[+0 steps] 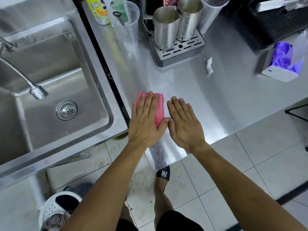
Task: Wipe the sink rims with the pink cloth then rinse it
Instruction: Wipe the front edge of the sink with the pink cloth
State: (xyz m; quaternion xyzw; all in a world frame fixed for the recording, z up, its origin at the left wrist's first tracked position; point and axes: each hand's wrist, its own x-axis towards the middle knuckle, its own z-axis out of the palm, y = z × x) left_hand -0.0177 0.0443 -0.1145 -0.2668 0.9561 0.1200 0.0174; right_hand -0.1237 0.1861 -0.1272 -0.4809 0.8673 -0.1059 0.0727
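A folded pink cloth [159, 110] lies flat on the steel counter [191, 84], just right of the sink. My left hand [146, 120] presses flat on top of it, fingers together and stretched out, covering most of the cloth. Beside it, my right hand [185, 122] rests palm down on the bare counter, touching the cloth's right edge with the thumb. The steel sink [101, 77] fills the left of the view, with a drain [66, 110] in its basin and a flexible tap [37, 92] hanging over it.
At the counter's back stand a clear plastic cup [129, 30], bottles [98, 10], and two steel jugs [166, 27] on a drip tray [181, 52]. A crumpled white scrap [209, 66] and a box of purple gloves [283, 64] sit to the right. Tiled floor and a bucket lie below.
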